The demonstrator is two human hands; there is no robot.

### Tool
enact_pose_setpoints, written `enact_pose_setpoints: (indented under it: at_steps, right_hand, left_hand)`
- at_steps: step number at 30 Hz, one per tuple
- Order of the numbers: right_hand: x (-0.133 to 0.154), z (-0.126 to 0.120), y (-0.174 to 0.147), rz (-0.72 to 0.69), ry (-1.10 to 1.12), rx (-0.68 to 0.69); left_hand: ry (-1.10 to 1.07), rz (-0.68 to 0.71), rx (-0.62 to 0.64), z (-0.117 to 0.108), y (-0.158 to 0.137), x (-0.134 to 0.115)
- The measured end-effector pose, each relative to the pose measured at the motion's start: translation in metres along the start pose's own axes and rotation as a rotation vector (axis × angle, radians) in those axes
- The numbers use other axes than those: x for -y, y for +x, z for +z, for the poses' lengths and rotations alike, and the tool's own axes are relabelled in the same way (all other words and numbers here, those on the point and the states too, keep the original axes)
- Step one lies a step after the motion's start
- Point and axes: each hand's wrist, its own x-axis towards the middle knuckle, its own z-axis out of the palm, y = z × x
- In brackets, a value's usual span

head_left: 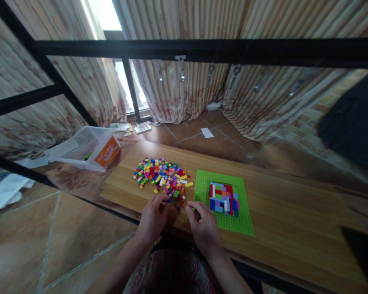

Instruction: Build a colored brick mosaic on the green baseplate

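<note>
A loose heap of small, many-coloured toy building bricks (pixel 159 173) lies on the wooden board, with a few stray ones at its near edge. My left hand (pixel 153 216) is at that near edge, fingers curled and closed; a dark blue bit shows by the fingertips, too small to make out. To its right, my right hand (pixel 205 226) has thumb and forefinger drawn together beside the green baseplate (pixel 247 214); what they hold, if anything, I cannot make out. On the baseplate sits a low block of joined bricks (pixel 223 198) in red, blue, lilac and white.
The long wooden board (pixel 294 212) stretches off to the right. A clear plastic box (pixel 79 153) with an orange label stands beyond its left end. Black metal bars (pixel 202 50) cross ahead, before striped curtains (pixel 184 90). Papers lie on the tiled floor.
</note>
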Motion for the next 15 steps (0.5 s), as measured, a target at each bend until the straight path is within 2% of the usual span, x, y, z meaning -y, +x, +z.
enact_pose_setpoints:
  at_steps: [3,7,15]
  right_hand:
    - [0.006,-0.007,-0.007,0.120,0.166,0.045]
    - [0.003,-0.024,-0.013,0.217,0.317,0.062]
    - [-0.012,-0.079,-0.015,0.258,0.322,0.061]
  left_hand:
    - [-0.087,0.153,0.132,0.004,-0.008,-0.017]
    - [-0.133,0.253,0.171,0.019,-0.010,-0.037]
    - [-0.245,0.378,0.263,0.048,-0.003,-0.070]
